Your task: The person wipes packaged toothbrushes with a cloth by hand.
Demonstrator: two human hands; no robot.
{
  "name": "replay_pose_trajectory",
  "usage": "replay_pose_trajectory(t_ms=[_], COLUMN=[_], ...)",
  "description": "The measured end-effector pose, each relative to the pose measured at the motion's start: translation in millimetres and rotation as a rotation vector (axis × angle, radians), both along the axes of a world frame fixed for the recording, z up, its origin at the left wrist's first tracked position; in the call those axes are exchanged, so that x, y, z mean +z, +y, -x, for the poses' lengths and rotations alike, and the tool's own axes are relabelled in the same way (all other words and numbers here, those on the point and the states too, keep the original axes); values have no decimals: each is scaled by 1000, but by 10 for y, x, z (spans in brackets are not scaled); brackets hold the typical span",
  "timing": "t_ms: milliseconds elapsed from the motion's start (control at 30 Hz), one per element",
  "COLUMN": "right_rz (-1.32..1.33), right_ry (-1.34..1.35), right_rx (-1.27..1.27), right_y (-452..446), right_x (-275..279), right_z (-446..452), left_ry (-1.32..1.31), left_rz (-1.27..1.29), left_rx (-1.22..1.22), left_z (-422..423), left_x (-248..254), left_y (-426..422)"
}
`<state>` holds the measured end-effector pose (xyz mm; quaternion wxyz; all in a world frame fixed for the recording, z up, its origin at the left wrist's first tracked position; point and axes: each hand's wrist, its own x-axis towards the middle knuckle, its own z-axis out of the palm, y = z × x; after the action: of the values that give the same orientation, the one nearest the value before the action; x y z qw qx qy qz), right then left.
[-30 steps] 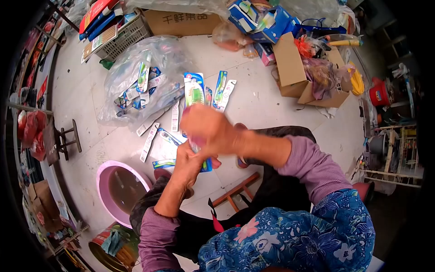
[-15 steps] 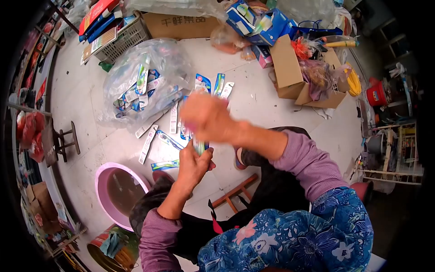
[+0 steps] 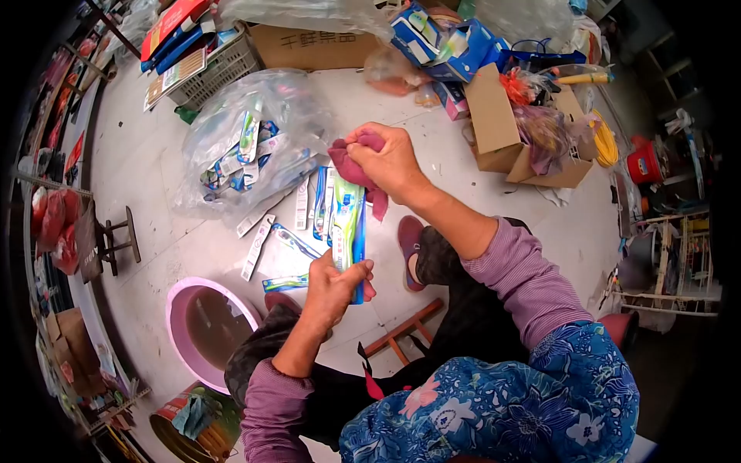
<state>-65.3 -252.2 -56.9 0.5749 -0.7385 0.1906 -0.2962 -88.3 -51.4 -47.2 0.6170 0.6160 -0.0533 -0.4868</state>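
Observation:
My left hand (image 3: 330, 289) is closed round the lower end of a packaged toothbrush (image 3: 348, 224) with a green, white and blue pack, which stands nearly upright in view. My right hand (image 3: 392, 163) grips a crumpled dark pink cloth (image 3: 346, 163) near the pack's upper end. Whether the cloth touches the pack is hard to make out. Several packaged toothbrushes (image 3: 257, 247) lie scattered on the floor to the left of and beyond my hands. Behind them a large clear plastic bag (image 3: 289, 104) holds many more packs.
On the left stands a pink basin (image 3: 177, 312) of murky water, above a tin (image 3: 170, 432) with a rag. An open cardboard box (image 3: 494, 116) sits at the right, beside blue boxes (image 3: 455, 54). A grey crate (image 3: 224, 73) is at the back. A small wooden stool (image 3: 405, 332) shows between my legs.
My right hand has moved up and right from above the toothbrush pack, taking the cloth along and uncovering the pack. My left hand stays in nearly the same place.

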Motion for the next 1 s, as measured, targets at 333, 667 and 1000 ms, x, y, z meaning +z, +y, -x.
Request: replay_pose_trajectory(t_ms=[333, 667, 1000], right_rz=[-231, 671, -496], right_ry=[247, -277, 351], right_rx=[40, 298, 493], right_y=[-207, 364, 157], right_x=[-43, 228, 181], right_z=[109, 153, 284], left_ry=[14, 102, 60], left_rz=[132, 153, 157], left_rx=[155, 164, 313], left_z=[-152, -136, -256], left_x=[91, 61, 29], left_y=[63, 60, 4])
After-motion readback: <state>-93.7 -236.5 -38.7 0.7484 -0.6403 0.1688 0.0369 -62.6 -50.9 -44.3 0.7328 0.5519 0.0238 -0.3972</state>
